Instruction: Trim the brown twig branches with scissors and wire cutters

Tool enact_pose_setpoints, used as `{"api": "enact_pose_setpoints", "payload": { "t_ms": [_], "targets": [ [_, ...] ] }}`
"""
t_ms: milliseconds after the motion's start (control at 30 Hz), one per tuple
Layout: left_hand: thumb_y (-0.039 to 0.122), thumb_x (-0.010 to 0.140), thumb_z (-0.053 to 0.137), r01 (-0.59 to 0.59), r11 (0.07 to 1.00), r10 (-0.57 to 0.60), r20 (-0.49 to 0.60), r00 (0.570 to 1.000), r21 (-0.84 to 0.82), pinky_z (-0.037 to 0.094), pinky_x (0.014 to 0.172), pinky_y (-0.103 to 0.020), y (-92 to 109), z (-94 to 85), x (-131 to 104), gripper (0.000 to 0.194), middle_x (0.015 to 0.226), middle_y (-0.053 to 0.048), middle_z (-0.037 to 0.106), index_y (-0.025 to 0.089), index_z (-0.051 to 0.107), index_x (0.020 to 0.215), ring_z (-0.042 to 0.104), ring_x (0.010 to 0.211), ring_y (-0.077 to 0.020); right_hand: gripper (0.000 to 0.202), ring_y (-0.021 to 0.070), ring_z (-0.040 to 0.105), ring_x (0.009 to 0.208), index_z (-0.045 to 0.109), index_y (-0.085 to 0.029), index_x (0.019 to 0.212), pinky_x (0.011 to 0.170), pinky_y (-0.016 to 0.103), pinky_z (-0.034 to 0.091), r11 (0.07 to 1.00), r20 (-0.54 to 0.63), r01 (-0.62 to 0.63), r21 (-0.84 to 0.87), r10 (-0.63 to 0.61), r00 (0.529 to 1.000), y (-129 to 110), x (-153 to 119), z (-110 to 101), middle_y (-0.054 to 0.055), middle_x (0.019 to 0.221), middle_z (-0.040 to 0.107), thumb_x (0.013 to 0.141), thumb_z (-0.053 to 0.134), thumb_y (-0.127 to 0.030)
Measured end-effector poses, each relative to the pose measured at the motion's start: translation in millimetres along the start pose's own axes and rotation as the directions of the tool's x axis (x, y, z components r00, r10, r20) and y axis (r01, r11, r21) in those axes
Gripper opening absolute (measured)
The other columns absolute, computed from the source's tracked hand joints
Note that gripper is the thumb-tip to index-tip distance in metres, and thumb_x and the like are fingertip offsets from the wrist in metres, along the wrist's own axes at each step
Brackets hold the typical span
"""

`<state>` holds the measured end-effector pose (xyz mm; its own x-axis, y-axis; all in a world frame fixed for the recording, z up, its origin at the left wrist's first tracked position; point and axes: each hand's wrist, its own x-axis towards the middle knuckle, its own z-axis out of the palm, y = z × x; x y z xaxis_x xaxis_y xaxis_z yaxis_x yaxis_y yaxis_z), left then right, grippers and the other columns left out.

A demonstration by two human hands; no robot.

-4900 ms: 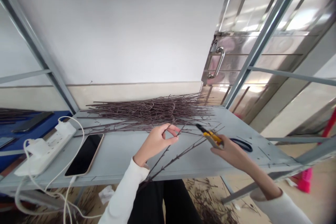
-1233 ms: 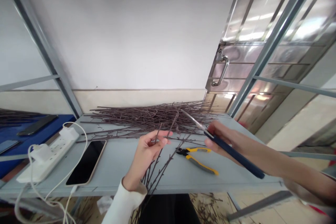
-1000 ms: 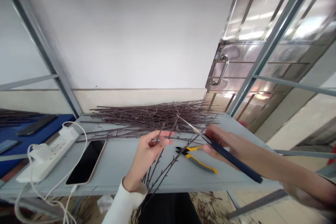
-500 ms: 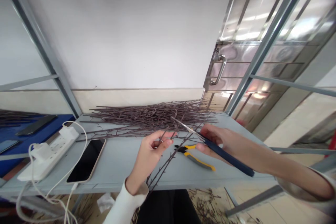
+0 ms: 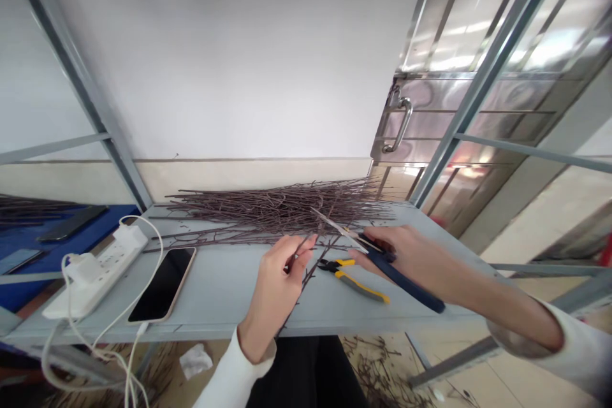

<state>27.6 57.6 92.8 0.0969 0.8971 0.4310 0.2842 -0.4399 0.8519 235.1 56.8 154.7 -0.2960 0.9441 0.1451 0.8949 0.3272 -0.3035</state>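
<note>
In the head view, my left hand (image 5: 282, 287) is closed around thin dark twigs (image 5: 310, 273) that slant from the table's front edge up towards the pile. My right hand (image 5: 406, 255) grips a pair of scissors (image 5: 406, 284) with dark blue handles. Their silver blades point up and left, with the tips over the twigs just beyond my left fingers. Whether the blades touch a twig I cannot tell. Between my hands, diagonal cutting pliers (image 5: 361, 287) with yellow and grey handles lie on the table. Behind them stretches a long pile of dark twigs (image 5: 268, 207).
On the grey table (image 5: 224, 299), a phone (image 5: 162, 285) lies at the left beside a white power strip (image 5: 98, 277) with plugs and cables. Metal frame posts (image 5: 459, 124) rise at both sides. Cut twigs (image 5: 377, 363) and a crumpled white tissue (image 5: 196, 361) lie on the floor.
My left hand has turned, its back now more towards me, and its fingers are more closed on the twigs. The scissors have shifted slightly left; the view has moved a little.
</note>
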Motion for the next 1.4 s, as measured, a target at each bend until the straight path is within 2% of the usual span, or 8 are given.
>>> {"api": "enact_pose_setpoints", "payload": {
  "t_ms": [100, 300, 567, 633, 733, 933, 1200, 1400],
  "targets": [
    [0.023, 0.088, 0.052, -0.02, 1.0, 0.02, -0.032, 0.999, 0.011, 0.04, 0.061, -0.023, 0, 0.6, 0, 0.017, 0.088, -0.006, 0.068, 0.019, 0.068, 0.092, 0.056, 0.073, -0.0165, 0.044, 0.0124, 0.04, 0.047, 0.034, -0.022, 0.055, 0.047, 0.026, 0.026, 0.999, -0.074, 0.013, -0.038, -0.016, 0.997, 3, 5, 5, -0.001, 0.05, 0.047, 0.081, 0.046, -0.056],
    [0.021, 0.089, 0.05, -0.038, 0.998, 0.042, -0.084, 0.996, 0.056, 0.041, 0.064, -0.022, -3, -2.3, 1, 0.017, 0.086, -0.005, 0.063, 0.019, 0.066, 0.089, 0.057, 0.074, -0.0154, 0.047, 0.0112, 0.036, 0.046, 0.029, -0.022, 0.05, 0.047, 0.027, 0.024, 1.0, -0.067, 0.01, -0.024, -0.011, 0.998, 2, 9, 9, -0.002, 0.046, 0.041, 0.08, 0.047, -0.053],
    [0.017, 0.091, 0.046, -0.127, 0.971, 0.154, -0.121, 0.981, 0.203, 0.042, 0.064, -0.021, -5, -6.8, 0, 0.02, 0.075, -0.001, 0.054, 0.019, 0.066, 0.095, 0.054, 0.069, -0.0136, 0.051, 0.0115, 0.04, 0.043, 0.029, -0.022, 0.05, 0.046, 0.026, 0.028, 0.971, 0.141, -0.084, 0.222, 0.053, 0.989, 1, 7, 15, -0.004, 0.041, 0.039, 0.08, 0.047, -0.059],
    [0.016, 0.092, 0.044, -0.141, 0.961, 0.172, -0.112, 0.979, 0.239, 0.043, 0.065, -0.022, -5, -6.3, 0, 0.021, 0.076, -0.002, 0.055, 0.019, 0.065, 0.095, 0.054, 0.07, -0.0138, 0.051, 0.0121, 0.041, 0.045, 0.03, -0.022, 0.053, 0.047, 0.025, 0.028, 0.981, 0.109, -0.055, 0.186, 0.035, 0.993, 1, 9, 15, -0.004, 0.045, 0.04, 0.079, 0.048, -0.062],
    [0.012, 0.092, 0.041, -0.173, 0.942, 0.215, -0.121, 0.969, 0.289, 0.044, 0.068, -0.023, -7, 0.6, -3, 0.023, 0.082, -0.004, 0.057, 0.018, 0.063, 0.096, 0.058, 0.076, -0.0152, 0.05, 0.0132, 0.042, 0.05, 0.029, -0.023, 0.058, 0.048, 0.026, 0.027, 0.996, 0.031, -0.041, 0.078, 0.038, 0.999, -3, 10, 12, -0.003, 0.052, 0.042, 0.077, 0.05, -0.064],
    [0.004, 0.09, 0.036, -0.181, 0.88, 0.28, -0.173, 0.944, 0.438, 0.048, 0.069, -0.027, -17, 29.3, -13, 0.035, 0.09, -0.006, 0.055, 0.019, 0.054, 0.117, 0.059, 0.076, -0.0168, 0.047, 0.016, 0.05, 0.057, 0.035, -0.023, 0.066, 0.054, 0.027, 0.033, 0.991, 0.183, -0.107, 0.076, 0.091, 0.979, -11, 12, 5, -0.001, 0.061, 0.051, 0.081, 0.042, -0.066],
    [0.005, 0.09, 0.036, -0.157, 0.848, 0.287, -0.19, 0.939, 0.507, 0.051, 0.07, -0.03, -21, 35.2, -13, 0.035, 0.094, -0.006, 0.056, 0.02, 0.051, 0.119, 0.062, 0.08, -0.0182, 0.056, 0.0128, 0.04, 0.051, 0.035, -0.021, 0.053, 0.049, 0.026, 0.023, 0.993, 0.123, -0.062, -0.101, 0.074, 0.99, 2, 25, -3, -0.001, 0.051, 0.044, 0.074, 0.047, -0.071],
    [0.012, 0.094, 0.038, -0.174, 0.884, 0.293, -0.224, 0.93, 0.434, 0.05, 0.071, -0.027, -23, 25.2, -15, 0.026, 0.091, -0.006, 0.059, 0.019, 0.058, 0.11, 0.062, 0.078, -0.0157, 0.061, 0.0089, 0.025, 0.048, 0.028, -0.02, 0.049, 0.046, 0.026, 0.018, 0.994, 0.155, -0.108, 0.01, 0.105, 0.982, 7, 21, 2, -0.005, 0.046, 0.029, 0.067, 0.053, -0.072]
  ]
}}
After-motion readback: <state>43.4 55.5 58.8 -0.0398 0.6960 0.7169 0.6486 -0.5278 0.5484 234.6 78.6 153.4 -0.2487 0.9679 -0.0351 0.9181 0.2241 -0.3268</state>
